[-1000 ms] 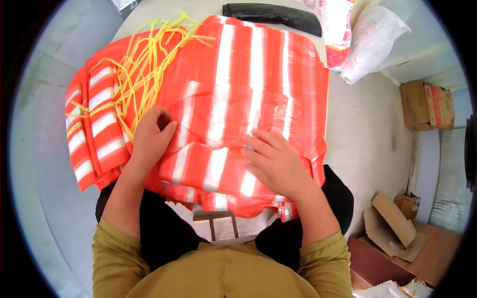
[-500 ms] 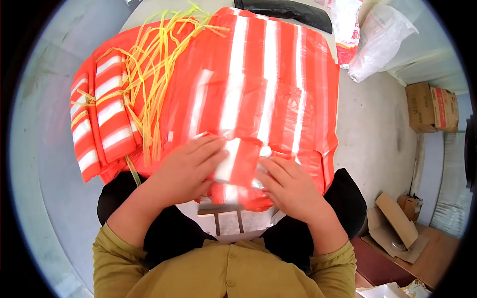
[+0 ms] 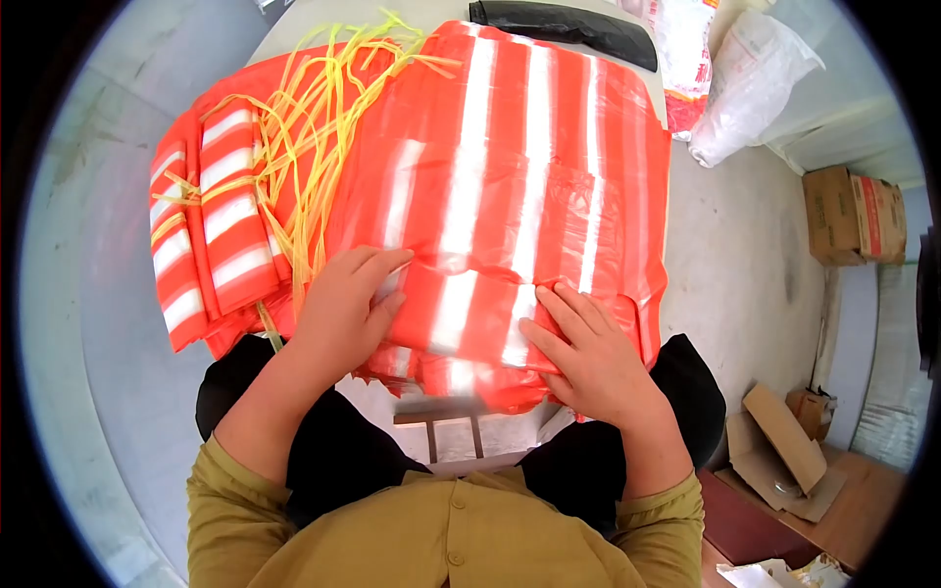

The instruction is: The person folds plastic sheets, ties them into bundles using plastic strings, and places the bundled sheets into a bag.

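Note:
A stack of red-and-white striped plastic sheets, thin and shiny, lies in front of me. Its near end is turned up into a wide flat fold. At the left end of that fold is my left hand, thumb and fingers apart, touching the plastic. My right hand rests on the right part of the fold with its fingers stretched out. Below the fold, the sheets' crumpled near edge hangs toward my lap.
Folded striped bundles tied with yellow strips sit at the left. Loose yellow plastic strips lie beside the stack. A black roll is at the table's back. White plastic bags and cardboard boxes stand to the right.
The near fold now lies flatter and wider across the stack. My left hand has shifted left and slightly up to its end; my right hand has moved slightly right.

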The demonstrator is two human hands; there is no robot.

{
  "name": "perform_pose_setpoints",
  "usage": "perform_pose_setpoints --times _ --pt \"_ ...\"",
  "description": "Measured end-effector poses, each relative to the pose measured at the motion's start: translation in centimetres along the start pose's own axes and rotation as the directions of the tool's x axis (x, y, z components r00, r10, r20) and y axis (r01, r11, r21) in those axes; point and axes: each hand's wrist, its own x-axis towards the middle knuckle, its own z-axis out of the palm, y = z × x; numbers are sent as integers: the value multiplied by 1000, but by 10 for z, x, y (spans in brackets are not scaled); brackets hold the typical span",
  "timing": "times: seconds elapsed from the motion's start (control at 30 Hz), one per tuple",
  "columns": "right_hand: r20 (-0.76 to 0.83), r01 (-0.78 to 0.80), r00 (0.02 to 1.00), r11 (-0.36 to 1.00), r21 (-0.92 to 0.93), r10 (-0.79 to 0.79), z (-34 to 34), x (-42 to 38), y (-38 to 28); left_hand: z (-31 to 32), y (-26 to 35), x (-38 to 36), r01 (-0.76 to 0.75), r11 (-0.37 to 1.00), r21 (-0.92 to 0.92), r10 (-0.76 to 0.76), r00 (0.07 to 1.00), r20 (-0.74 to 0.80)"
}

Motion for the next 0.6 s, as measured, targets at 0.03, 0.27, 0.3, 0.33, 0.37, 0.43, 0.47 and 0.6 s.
perform_pose_setpoints --times 0.03,0.27,0.3,0.33,0.37,0.43,0.47,0.6 --pt "1 2 1000 1000 -3 -2 0 1 -1 -1 -1 1 43 999 -30 -42 999 22" --pt "-33 34 999 999 -35 -35 -1 3 -3 -1 4 3 194 980 -46 -192 980 43" --pt "-39 41 998 998 -45 -43 0 4 -3 1 3 3 180 984 8 -181 983 25" --pt "-45 50 998 997 -56 -52 0 5 -4 4 0 3 92 993 71 -91 996 -18" --pt "-53 52 997 996 -69 -56 0 6 -4 8 -3 2 6 990 138 1 998 -56" --pt "-69 58 995 994 -98 -65 2 6 -5 7 -6 1 -175 961 213 182 983 -16" --pt "-72 51 996 994 -99 -58 3 5 -5 4 -8 0 -272 938 213 266 962 56" --pt "-85 38 995 994 -98 -46 7 4 -4 -9 15 -3 -317 942 106 286 928 240"
